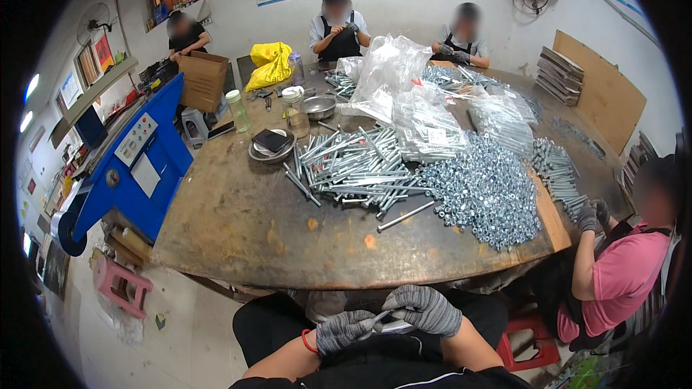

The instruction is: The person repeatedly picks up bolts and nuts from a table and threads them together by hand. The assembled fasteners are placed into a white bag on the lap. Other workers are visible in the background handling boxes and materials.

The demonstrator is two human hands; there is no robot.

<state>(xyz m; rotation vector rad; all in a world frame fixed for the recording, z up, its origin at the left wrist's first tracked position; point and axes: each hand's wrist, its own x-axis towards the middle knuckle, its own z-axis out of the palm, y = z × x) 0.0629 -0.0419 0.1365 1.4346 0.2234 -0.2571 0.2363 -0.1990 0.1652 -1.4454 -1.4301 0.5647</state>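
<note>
My left hand (344, 332), in a grey knitted glove with a red band at the wrist, is closed low over my lap. Beside it my right hand (427, 310), gloved alike, is closed too, and their fingertips meet. Between them they grip a silvery bolt (396, 327), mostly covered by the fingers, so its ends cannot be made out. On the table ahead lies a loose pile of long bolts (357, 166), touching a heap of hex nuts (483, 191). One single bolt (406, 217) lies apart, at the near side of the piles.
The worn table (238, 238) has its near edge just beyond my hands. Clear plastic bags (425, 119), a metal bowl (319, 107), bottles and a yellow bag (269, 65) stand farther back. Gloved co-workers sit around it, one in pink (627, 266) close right. A pink stool (121, 286) stands left.
</note>
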